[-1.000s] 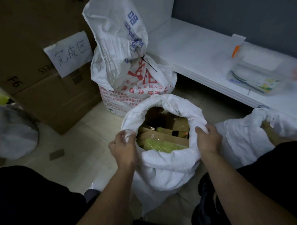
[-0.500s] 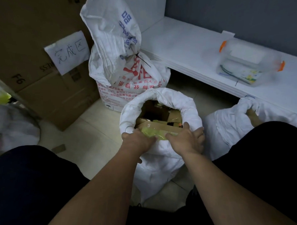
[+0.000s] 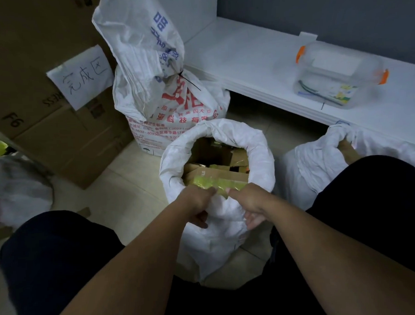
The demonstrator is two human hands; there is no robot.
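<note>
Head view, my left hand and right hand both curled tight over the near rim of the open white woven plastic sack, sack on the floor between my knees, brown cardboard boxes inside it, tied white printed sack just behind it.

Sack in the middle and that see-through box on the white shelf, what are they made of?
The sack looks like woven plastic cloth: white, matte, crinkled, its rim rolled down in soft folds. The box looks like clear hard plastic, glossy, its contents showing through, with orange clips at the ends.
</note>
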